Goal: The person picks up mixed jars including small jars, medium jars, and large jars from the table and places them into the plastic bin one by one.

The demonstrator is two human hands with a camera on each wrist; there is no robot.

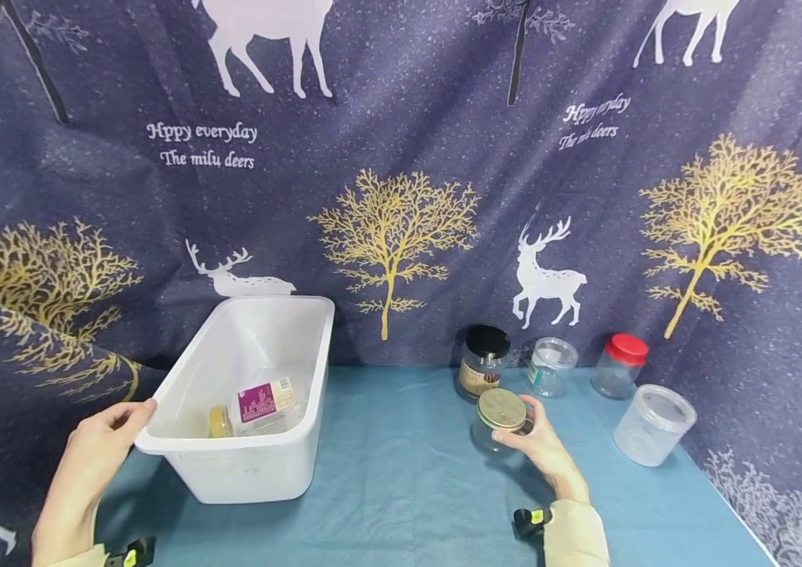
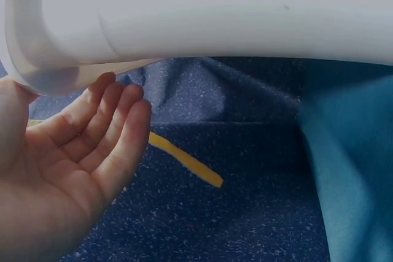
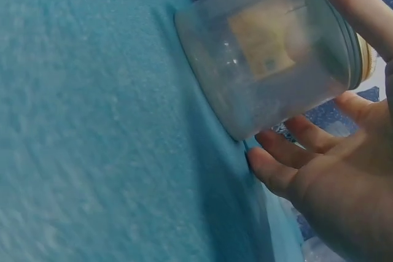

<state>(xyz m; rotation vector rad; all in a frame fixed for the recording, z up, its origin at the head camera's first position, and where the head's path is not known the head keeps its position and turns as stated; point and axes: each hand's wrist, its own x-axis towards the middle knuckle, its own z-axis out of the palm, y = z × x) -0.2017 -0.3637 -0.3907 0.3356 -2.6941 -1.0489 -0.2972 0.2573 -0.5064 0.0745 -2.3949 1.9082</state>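
Note:
My right hand (image 1: 541, 441) grips a clear jar with a gold lid (image 1: 502, 409) near its top, thumb on one side and fingers on the other. In the right wrist view, a pale yellow label (image 3: 261, 38) shows on the clear jar, and its base is at or just above the blue cloth; contact is unclear. At the near left corner of a white bin (image 1: 248, 472), my left hand (image 1: 92, 449) holds the rim, with curved fingers (image 2: 126, 127) below it. Inside the bin lies a clear jar with a yellow lid (image 1: 219, 422) and a purple label (image 1: 256, 402).
Behind the held jar stands a black-lidded jar (image 1: 483, 362). To its right are a clear jar (image 1: 552, 366), a red-lidded jar (image 1: 619, 366) and a translucent tub (image 1: 653, 425). Blue cloth (image 1: 401, 472) covers the table; a dark printed curtain (image 1: 415, 126) hangs behind.

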